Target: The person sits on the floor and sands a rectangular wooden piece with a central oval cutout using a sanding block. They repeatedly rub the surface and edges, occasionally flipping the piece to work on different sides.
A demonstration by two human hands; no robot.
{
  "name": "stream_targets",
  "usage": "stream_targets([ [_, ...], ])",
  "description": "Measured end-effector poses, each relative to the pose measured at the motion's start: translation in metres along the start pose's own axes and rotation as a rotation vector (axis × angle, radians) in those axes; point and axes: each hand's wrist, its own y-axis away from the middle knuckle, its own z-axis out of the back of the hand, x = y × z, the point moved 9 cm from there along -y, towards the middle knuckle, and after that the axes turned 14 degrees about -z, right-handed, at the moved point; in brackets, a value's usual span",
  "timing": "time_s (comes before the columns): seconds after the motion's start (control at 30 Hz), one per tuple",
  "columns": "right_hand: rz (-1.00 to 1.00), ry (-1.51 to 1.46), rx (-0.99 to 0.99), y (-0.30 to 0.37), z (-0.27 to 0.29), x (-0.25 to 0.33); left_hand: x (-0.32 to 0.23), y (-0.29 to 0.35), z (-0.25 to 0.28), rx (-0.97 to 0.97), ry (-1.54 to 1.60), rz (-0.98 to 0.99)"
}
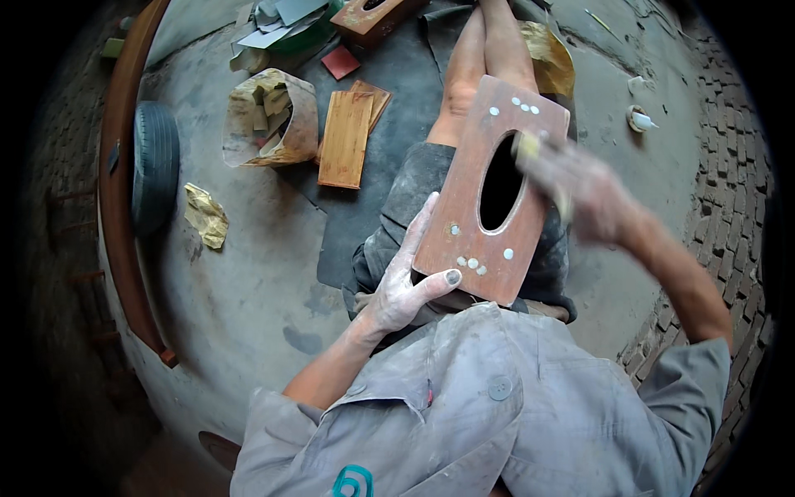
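Note:
Across my lap rests a reddish-brown wooden tissue box (460, 190), tilted, with an oval opening in its face and clusters of pale round inlays near both ends. My left hand (403, 286), dusted white, grips its near left corner, thumb on the face and fingers along the side. Over the right rim of the opening, my right hand (588, 190) is smeared by motion. Its fingers are closed around a yellowish piece of sandpaper (527, 147), blurred and partly hidden by the hand.
Left of my legs lie wooden boards (345, 141), a bin of scraps (306, 108), a red square (339, 62) and crumpled yellow paper (206, 215). A second box (373, 25) sits beyond. A tyre (156, 166) stands far left; a small white bottle (639, 120) is at right.

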Motion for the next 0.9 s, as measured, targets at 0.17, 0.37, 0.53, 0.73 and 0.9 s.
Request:
stream_targets([
  [0.17,-0.154,0.168,-0.084,0.004,0.007,-0.043,0.003,-0.006,-0.002,0.027,-0.002,-0.025],
  [0.37,0.204,-0.237,0.102,0.055,-0.022,0.088,0.003,-0.002,-0.003,0.011,-0.01,-0.024],
  [0.53,0.085,-0.039,-0.033,0.038,-0.008,0.052,0.005,-0.005,-0.003,0.052,-0.014,-0.014],
  [0.73,0.296,-0.19,0.092,0.051,-0.017,0.09,0.008,-0.002,0.0,0.067,-0.145,-0.064],
  [0.9,-0.053,-0.025,-0.084,-0.003,0.002,0.024,0.001,-0.001,-0.002,0.073,-0.144,-0.072],
])
